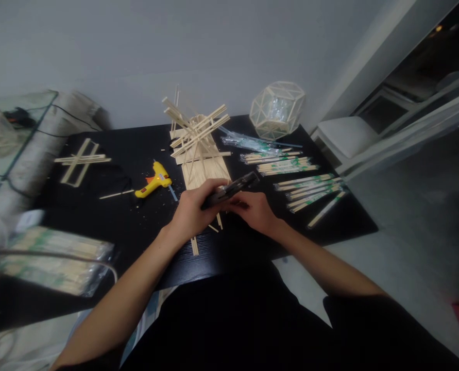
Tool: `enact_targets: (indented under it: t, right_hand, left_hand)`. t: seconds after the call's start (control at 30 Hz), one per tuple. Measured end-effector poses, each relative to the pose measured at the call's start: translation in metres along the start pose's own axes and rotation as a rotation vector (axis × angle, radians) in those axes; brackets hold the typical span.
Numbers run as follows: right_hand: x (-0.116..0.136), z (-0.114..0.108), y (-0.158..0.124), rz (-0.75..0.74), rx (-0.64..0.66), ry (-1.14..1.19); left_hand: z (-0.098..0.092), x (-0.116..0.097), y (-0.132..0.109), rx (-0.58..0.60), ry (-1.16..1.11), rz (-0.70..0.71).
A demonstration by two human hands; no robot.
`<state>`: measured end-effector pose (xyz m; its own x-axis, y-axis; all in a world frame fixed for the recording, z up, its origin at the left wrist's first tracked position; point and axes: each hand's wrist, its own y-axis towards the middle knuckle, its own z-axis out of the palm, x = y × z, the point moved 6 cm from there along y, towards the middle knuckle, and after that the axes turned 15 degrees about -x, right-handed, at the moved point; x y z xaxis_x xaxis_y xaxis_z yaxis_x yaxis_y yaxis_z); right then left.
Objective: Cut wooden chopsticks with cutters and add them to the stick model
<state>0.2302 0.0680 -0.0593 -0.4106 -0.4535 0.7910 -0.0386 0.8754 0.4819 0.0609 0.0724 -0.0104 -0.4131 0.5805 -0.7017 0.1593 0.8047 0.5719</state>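
My left hand (195, 207) is closed around a dark, flat, elongated tool (233, 189) that slants up to the right; its exact kind is not clear. Just under its far end, the fingers of my right hand (255, 210) are pinched together, and what they hold is hidden. Both hands are over the near end of a wooden stick structure (204, 172), a flat panel of side-by-side sticks with loose sticks (200, 131) crossed in a pile at its far end. Left of it lies a yellow hot glue gun (154, 181) with a glue stick in its back.
Plastic-wrapped chopsticks (306, 188) lie in rows at the right, with a bag of glue sticks (248, 143) behind. A faceted stick polyhedron (277, 111) stands at the back. Crossed sticks (81, 161) and a large chopstick pack (59, 260) lie at the left of the black table (136, 242).
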Motion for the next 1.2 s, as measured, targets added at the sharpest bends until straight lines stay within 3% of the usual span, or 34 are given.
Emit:
enact_targets:
  t: [0.4,0.7,1.2]
  right_hand:
    - [-0.001,0.003,-0.002,-0.03,0.06,0.05]
    - [-0.003,0.003,-0.003,-0.087,0.021,0.037]
    - [-0.003,0.002,-0.004,-0.071,0.027,0.022]
  left_hand:
    - [0.002,0.0,0.001,-0.01,-0.074,-0.029]
    - [0.006,0.004,0.001,-0.005,-0.148,-0.112]
    - [0.007,0.013,-0.009,-0.163,-0.186,-0.226]
